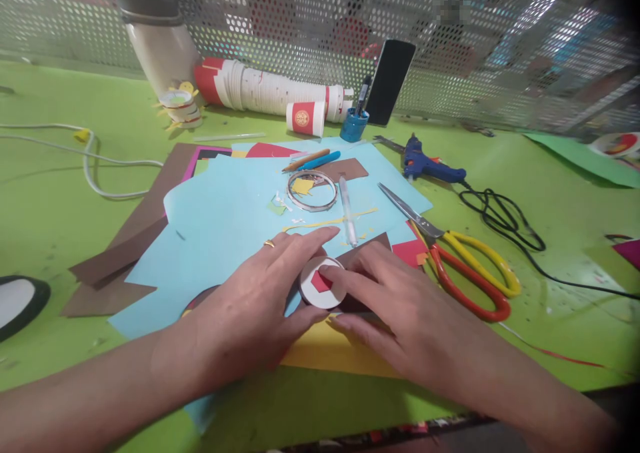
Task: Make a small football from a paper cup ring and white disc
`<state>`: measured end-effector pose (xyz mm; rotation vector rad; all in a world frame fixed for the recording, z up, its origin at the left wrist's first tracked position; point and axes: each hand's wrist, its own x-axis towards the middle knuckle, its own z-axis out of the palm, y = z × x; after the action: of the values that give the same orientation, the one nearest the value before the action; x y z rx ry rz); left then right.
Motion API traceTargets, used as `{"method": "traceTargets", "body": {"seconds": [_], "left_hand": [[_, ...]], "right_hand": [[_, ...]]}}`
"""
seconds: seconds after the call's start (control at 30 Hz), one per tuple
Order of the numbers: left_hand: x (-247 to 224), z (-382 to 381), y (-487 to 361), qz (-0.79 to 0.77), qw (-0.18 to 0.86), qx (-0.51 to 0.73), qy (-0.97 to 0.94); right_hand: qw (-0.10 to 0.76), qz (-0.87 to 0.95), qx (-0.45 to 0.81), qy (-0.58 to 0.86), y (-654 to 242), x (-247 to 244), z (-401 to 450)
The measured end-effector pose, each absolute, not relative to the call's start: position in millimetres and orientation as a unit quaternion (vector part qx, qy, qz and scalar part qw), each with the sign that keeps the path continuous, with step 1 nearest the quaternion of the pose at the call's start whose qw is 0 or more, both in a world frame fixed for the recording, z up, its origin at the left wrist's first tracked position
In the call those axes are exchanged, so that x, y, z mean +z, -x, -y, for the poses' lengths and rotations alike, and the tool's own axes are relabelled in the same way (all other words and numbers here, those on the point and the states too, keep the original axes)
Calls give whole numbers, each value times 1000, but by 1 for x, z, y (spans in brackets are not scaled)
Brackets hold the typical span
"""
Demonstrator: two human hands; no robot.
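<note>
A small round white disc [311, 296] with a dark rim lies between my hands, over the paper sheets. On its face sits a small red paper piece [319, 282]. My left hand [260, 293] curves around the disc's left side, thumb at its lower edge and fingers wrapped round it. My right hand [390, 300] presses the red piece with its index fingertip, its thumb near the disc's lower right edge. Light blue paper [225, 200] spreads beneath and beyond the hands, with yellow paper [345, 353] nearer me.
Scissors [435, 233] lie right of the papers, a blue glue gun [425, 163] with black cord behind them. Farther back are stacked paper cups [270, 90], a red-and-white cup [306, 118], a blue pen holder [355, 125] and a phone [391, 80]. A tape ring [313, 208] lies mid-paper.
</note>
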<state>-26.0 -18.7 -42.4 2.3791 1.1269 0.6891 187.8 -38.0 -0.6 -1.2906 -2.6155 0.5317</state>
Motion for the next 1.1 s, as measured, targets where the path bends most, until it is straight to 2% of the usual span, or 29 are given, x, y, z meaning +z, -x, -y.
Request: {"method": "traceTargets", "body": {"seconds": [0.37, 0.73, 1.1], "left_hand": [[-41, 18, 25, -406, 203, 246, -856], [-40, 18, 25, -398, 192, 254, -861], [-40, 17, 24, -402, 203, 245, -858]], "right_hand": [[93, 881, 172, 430, -188, 1, 38], [134, 871, 158, 445, -190, 0, 37], [97, 876, 181, 437, -187, 0, 37]]}}
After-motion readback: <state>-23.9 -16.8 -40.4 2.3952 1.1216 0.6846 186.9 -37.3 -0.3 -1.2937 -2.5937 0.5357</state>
